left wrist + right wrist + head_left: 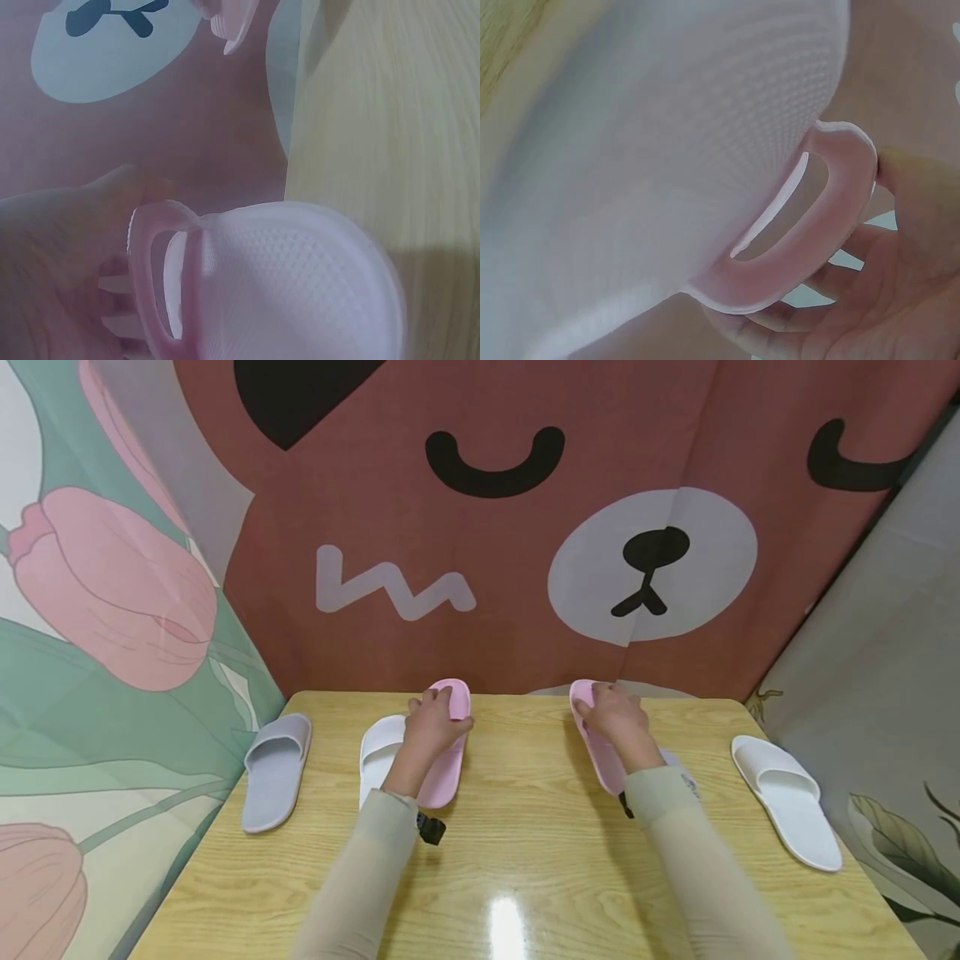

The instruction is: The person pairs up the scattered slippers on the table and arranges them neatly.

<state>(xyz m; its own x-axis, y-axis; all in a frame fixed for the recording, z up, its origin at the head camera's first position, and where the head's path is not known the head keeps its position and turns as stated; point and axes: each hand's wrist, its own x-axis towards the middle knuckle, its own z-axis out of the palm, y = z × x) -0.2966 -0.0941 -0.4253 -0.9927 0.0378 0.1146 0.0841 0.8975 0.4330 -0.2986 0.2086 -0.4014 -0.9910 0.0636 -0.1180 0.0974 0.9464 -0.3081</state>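
Note:
My left hand [435, 722] grips a pink slipper [444, 781] over its strap, thumb on the right side, near the table's back edge. In the left wrist view, the left hand [60, 270] wraps the strap, and the dotted insole [300, 277] faces the camera. A second pink slipper [602, 756] is in my right hand [617, 718], tilted, with a shadow on the table beside it. The right wrist view shows the right hand [900, 277] curled around the outside of that slipper's strap [847, 187]. A white slipper [377, 760] lies just left of the left pink one, partly behind my forearm.
A grey slipper [276, 777] lies at the wooden table's [517, 852] left edge, and a white slipper [791, 802] at its right edge. Another pale slipper [681, 770] is mostly hidden by my right forearm. A bear-print curtain [510, 543] hangs behind the table.

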